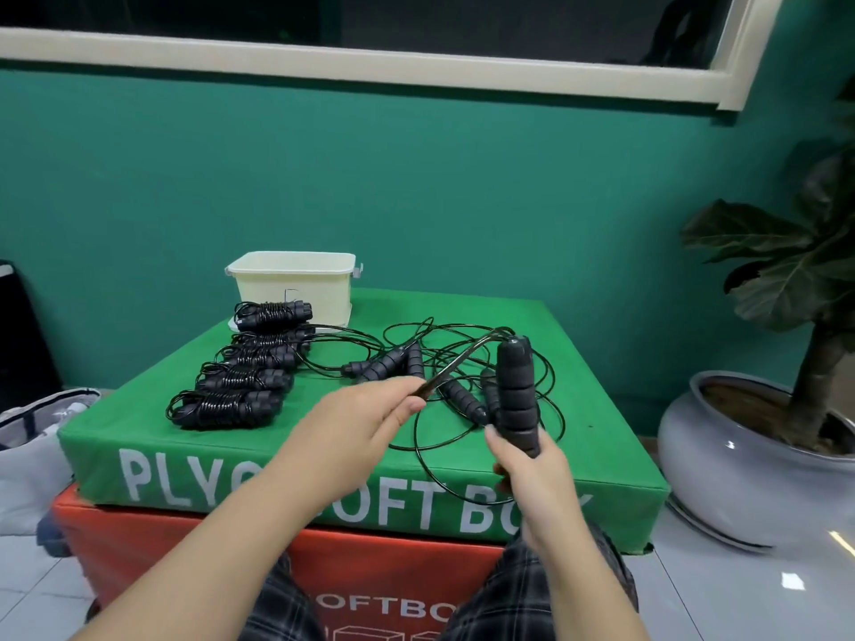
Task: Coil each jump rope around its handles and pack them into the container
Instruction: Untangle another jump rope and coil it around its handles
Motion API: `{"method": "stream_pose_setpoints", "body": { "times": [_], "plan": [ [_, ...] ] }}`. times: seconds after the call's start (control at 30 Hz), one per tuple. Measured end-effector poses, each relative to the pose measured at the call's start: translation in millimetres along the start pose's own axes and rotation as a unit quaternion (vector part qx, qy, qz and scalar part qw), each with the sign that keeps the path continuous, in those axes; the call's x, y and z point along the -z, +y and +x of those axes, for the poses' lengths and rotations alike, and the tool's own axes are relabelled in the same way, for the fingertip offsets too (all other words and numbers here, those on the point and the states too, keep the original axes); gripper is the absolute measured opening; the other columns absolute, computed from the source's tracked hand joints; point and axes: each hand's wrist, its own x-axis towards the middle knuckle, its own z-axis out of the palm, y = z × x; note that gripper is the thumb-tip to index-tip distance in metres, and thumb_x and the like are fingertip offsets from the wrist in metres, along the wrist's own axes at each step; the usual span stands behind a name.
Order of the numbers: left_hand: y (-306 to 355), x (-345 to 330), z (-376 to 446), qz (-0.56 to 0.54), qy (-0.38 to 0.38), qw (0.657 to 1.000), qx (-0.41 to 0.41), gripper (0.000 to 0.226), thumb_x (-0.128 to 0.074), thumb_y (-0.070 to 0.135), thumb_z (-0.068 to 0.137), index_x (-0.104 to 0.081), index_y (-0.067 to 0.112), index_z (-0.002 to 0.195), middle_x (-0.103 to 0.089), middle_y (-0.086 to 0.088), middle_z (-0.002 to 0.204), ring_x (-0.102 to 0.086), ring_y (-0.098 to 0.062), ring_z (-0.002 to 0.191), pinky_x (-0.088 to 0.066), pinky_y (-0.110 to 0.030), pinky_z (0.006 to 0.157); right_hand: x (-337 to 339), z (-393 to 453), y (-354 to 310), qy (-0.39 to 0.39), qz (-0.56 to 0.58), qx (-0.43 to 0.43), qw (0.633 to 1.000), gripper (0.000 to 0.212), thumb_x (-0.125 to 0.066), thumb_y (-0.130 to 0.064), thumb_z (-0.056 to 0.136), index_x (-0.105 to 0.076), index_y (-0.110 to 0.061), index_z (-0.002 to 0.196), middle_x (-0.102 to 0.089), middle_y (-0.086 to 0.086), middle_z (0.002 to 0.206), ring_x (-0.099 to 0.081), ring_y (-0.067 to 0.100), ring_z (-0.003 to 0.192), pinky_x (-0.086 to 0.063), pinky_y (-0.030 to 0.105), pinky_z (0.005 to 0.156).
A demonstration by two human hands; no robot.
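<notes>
Black foam handles (516, 390) stand upright in the right hand (532, 469), fingers wrapped round their lower end, just above the green plyo box (324, 469). Left hand (365, 418) pinches the thin cord (455, 367) running from the handle tops, which looks blurred. Behind both hands, loose ropes (416, 358) tangle on the box. Five coiled bundles (240, 381) line its left side; the cream plastic container (296, 279) sits at its far edge.
</notes>
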Motion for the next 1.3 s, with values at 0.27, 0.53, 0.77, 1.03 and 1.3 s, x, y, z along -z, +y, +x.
{"method": "stream_pose_setpoints", "body": {
  "times": [0.27, 0.53, 0.77, 1.03, 1.3],
  "plan": [
    [11, -28, -4, -0.039, -0.112, 0.993, 0.012, 0.056, -0.030, 0.023, 0.103, 0.004, 0.044, 0.142, -0.047, 0.016, 0.098, -0.041, 0.004, 0.082, -0.034, -0.015, 0.080, -21, -11, -8, -0.115, 0.237, -0.109, 0.958, 0.043, -0.065, -0.039, 0.074, -0.062, -0.002, 0.096, -0.067, 0.009, 0.077, -0.062, 0.021, 0.063, -0.053, 0.031, 0.057],
    [16, -45, -16, 0.027, -0.166, 0.986, 0.008, 0.058, -0.028, 0.024, 0.103, 0.001, 0.054, 0.144, -0.048, 0.004, 0.106, -0.051, -0.019, 0.096, -0.044, -0.038, 0.087, -18, -7, -8, -0.094, 0.264, -0.054, 0.958, 0.044, -0.067, -0.035, 0.067, -0.065, -0.006, 0.101, -0.074, 0.006, 0.091, -0.067, 0.021, 0.086, -0.051, 0.036, 0.079],
    [8, -35, -14, 0.118, -0.152, 0.981, -0.007, 0.036, -0.034, 0.019, 0.100, -0.044, 0.033, 0.132, -0.053, 0.002, 0.101, -0.053, -0.020, 0.094, -0.044, -0.035, 0.081, -18, -8, -5, -0.083, 0.100, 0.018, 0.991, 0.012, -0.077, -0.005, 0.076, -0.068, -0.006, 0.083, -0.067, 0.003, 0.073, -0.059, 0.020, 0.074, -0.049, 0.043, 0.080],
    [-4, -36, -9, 0.146, -0.122, 0.979, -0.079, 0.043, -0.039, 0.033, 0.101, -0.036, 0.036, 0.143, -0.066, 0.004, 0.108, -0.060, -0.019, 0.097, -0.048, -0.034, 0.082, -12, -1, -3, -0.030, 0.161, 0.016, 0.986, 0.006, -0.066, 0.000, 0.084, -0.067, 0.003, 0.089, -0.070, 0.008, 0.072, -0.064, 0.024, 0.071, -0.054, 0.041, 0.075],
    [-38, -7, 27, 0.209, -0.045, 0.977, 0.015, 0.014, -0.051, 0.029, 0.096, -0.058, 0.021, 0.104, -0.056, 0.005, 0.106, -0.059, -0.021, 0.087, -0.049, -0.035, 0.074, -2, 4, -5, -0.035, 0.164, 0.029, 0.985, 0.014, -0.069, -0.003, 0.083, -0.068, 0.003, 0.095, -0.065, 0.007, 0.067, -0.062, 0.021, 0.061, -0.054, 0.040, 0.073]
  ]
}}
